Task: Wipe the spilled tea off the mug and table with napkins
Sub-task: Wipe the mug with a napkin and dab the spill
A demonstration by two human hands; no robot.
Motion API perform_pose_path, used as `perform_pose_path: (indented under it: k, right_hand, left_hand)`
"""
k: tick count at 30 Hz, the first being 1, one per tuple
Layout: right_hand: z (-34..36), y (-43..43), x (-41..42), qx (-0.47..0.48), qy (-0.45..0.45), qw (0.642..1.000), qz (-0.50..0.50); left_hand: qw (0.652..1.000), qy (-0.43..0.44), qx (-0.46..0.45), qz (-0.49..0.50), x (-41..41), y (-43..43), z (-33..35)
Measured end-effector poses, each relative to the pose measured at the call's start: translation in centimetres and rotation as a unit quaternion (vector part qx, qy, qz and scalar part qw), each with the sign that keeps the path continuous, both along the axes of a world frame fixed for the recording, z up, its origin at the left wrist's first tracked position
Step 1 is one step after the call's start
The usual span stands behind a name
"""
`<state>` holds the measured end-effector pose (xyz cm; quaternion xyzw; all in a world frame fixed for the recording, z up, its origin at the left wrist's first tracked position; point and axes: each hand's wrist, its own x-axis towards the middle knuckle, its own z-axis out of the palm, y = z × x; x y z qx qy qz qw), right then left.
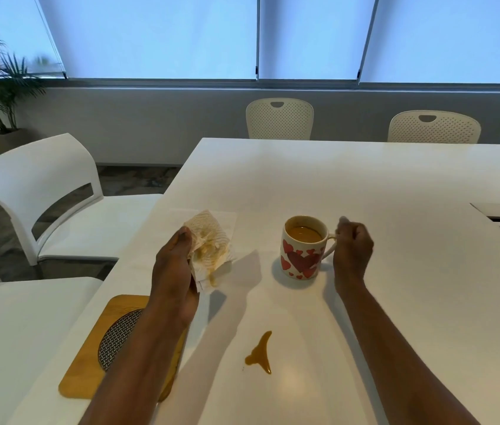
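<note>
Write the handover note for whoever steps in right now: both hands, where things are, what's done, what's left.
Left hand: holds a tea-stained napkin over the left part of the table.
Right hand: fingers curled at the handle of the heart mug, which stands upright on the table with tea inside.
Done: the napkin's stains suggest some tea has been wiped up already.
Left: a tea puddle lies unwiped on the table, nearer the person than the mug. Whether the mug's outside is dry cannot be told; check it.

No readable text, label, brand or number anywhere; the mug [303, 250] bears only red hearts
</note>
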<state>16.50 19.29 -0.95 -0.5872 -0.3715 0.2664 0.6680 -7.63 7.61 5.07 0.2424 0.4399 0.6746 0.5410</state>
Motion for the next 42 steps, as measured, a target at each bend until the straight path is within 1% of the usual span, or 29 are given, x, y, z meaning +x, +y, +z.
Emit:
perform_pose_path:
  k: [1,2,3,4,6,7,9,10,11,12,14,16,18,19,20,21,22,24,25,27,30,32,33,35,37,38,39,40,42]
  right_hand:
    - [0.9,-0.5,0.1,0.026,-0.034,0.998,-0.040]
    - [2.0,-1.3,0.1,0.055,-0.058,0.995,-0.055]
    - [3.2,-2.0,-0.1,0.076,-0.073,0.994,-0.032]
    - [4.4,-3.0,-0.4,0.087,-0.087,0.992,0.021]
    - [6.3,-5.3,-1.5,0.053,-0.127,0.973,0.186]
    - [6.9,-6.5,-2.1,0.020,-0.138,0.950,0.280]
    - [7.3,-8.6,-3.0,-0.031,-0.152,0.885,0.440]
    - [7.3,-9.4,-3.3,-0.045,-0.167,0.855,0.489]
    - [7.2,-10.1,-3.5,-0.051,-0.172,0.836,0.519]
    - [7.0,-10.6,-3.6,-0.050,-0.159,0.832,0.530]
    - [6.6,-11.4,-3.6,-0.041,-0.104,0.849,0.517]
    - [6.2,-12.1,-3.4,-0.017,-0.095,0.873,0.478]
    - [5.8,-13.0,-3.1,0.034,-0.146,0.904,0.401]
    - [5.7,-13.5,-2.9,0.075,-0.191,0.918,0.340]
    - [5.7,-14.1,-2.7,0.127,-0.250,0.920,0.275]
    - [5.5,-14.8,-2.5,0.183,-0.321,0.904,0.216]
    - [5.1,-15.6,-2.4,0.228,-0.391,0.874,0.179]
    - [3.7,-17.4,-2.7,0.263,-0.502,0.803,0.182]
    - [2.8,-18.3,-3.0,0.253,-0.540,0.775,0.207]
    - [1.2,-19.6,-3.4,0.196,-0.587,0.736,0.273]
    - [0.1,-20.4,-3.3,0.096,-0.617,0.695,0.357]
    - [-0.3,-20.5,-3.0,0.042,-0.623,0.677,0.389]
    - [-0.4,-20.6,-3.0,0.030,-0.619,0.677,0.396]
    - [0.0,-20.8,-3.1,0.019,-0.595,0.698,0.397]
    - [0.1,-20.8,-3.5,0.035,-0.578,0.725,0.372]
    - [0.1,-20.8,-3.8,0.026,-0.579,0.731,0.360]
    - [0.1,-20.7,-4.1,0.001,-0.586,0.726,0.359]
    - [-0.1,-20.7,-4.4,-0.031,-0.597,0.710,0.372]
    - [-0.7,-20.9,-5.3,-0.100,-0.609,0.665,0.419]
  left_hand:
    - [1.000,-0.023,-0.002,-0.015,0.0,-0.2,-0.2]
    - [0.999,-0.043,-0.004,-0.029,0.1,-0.4,-0.4]
    - [0.997,-0.060,-0.005,-0.044,0.2,-0.6,-0.7]
    - [0.996,-0.072,-0.006,-0.058,0.3,-0.8,-0.9]
    - [0.992,-0.089,-0.010,-0.086,0.6,-1.2,-1.4]
    - [0.990,-0.096,-0.014,-0.103,0.8,-1.4,-1.6]
    - [0.983,-0.117,-0.019,-0.140,1.3,-2.0,-2.0]
    - [0.979,-0.127,-0.017,-0.158,1.7,-2.3,-2.1]
    - [0.977,-0.128,-0.014,-0.172,1.9,-2.6,-2.3]
    - [0.977,-0.119,-0.011,-0.179,2.2,-2.9,-2.4]
    - [0.981,-0.074,-0.002,-0.180,2.5,-3.4,-2.7]
    - [0.986,0.005,0.005,-0.165,2.5,-3.9,-2.6]
    - [0.986,0.096,0.020,-0.137,2.1,-4.3,-2.2]
    - [0.984,0.136,0.027,-0.116,1.7,-4.5,-2.1]
    - [0.982,0.164,0.031,-0.091,1.2,-4.6,-2.0]
    - [0.980,0.186,0.034,-0.065,0.7,-4.8,-2.0]
    - [0.977,0.205,0.039,-0.040,0.2,-4.9,-2.1]
    - [0.969,0.240,0.050,-0.006,-0.6,-5.6,-2.3]
    - [0.965,0.258,0.054,0.004,-0.9,-6.0,-2.4]
    - [0.955,0.289,0.060,0.018,-1.3,-6.6,-2.4]
    - [0.947,0.313,0.065,0.023,-1.5,-7.4,-2.4]
    - [0.945,0.320,0.069,0.024,-1.6,-7.8,-2.4]
    - [0.943,0.325,0.069,0.026,-1.6,-7.9,-2.5]
    - [0.941,0.329,0.068,0.029,-1.6,-8.1,-2.6]
    - [0.940,0.333,0.070,0.029,-1.7,-8.2,-2.6]
    - [0.938,0.337,0.072,0.028,-1.7,-8.3,-2.6]
    - [0.937,0.340,0.074,0.027,-1.7,-8.3,-2.6]
    - [0.936,0.343,0.075,0.024,-1.7,-8.3,-2.6]
    - [0.934,0.348,0.076,0.015,-1.8,-8.3,-2.7]
